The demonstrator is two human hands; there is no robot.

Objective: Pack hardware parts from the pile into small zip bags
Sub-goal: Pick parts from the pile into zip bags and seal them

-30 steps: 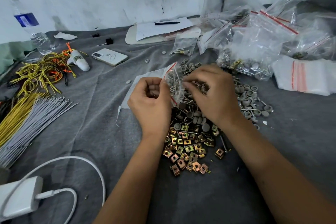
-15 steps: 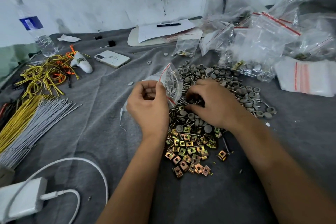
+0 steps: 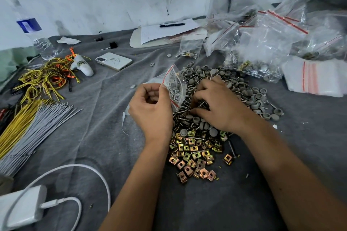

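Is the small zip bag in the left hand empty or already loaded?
Partly loaded: screws show through the small zip bag pinched by the left hand.

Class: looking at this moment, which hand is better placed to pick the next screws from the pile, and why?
The right hand: its fingers are already down in the pile among the screws. The left hand is busy pinching the small zip bag at its red-striped mouth.

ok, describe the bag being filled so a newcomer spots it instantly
Start at the hardware pile mid-cloth. At its left edge the left hand pinches a small zip bag upright. Unlike the bags heaped at back right, it is off the cloth, mouth open, with screws inside.
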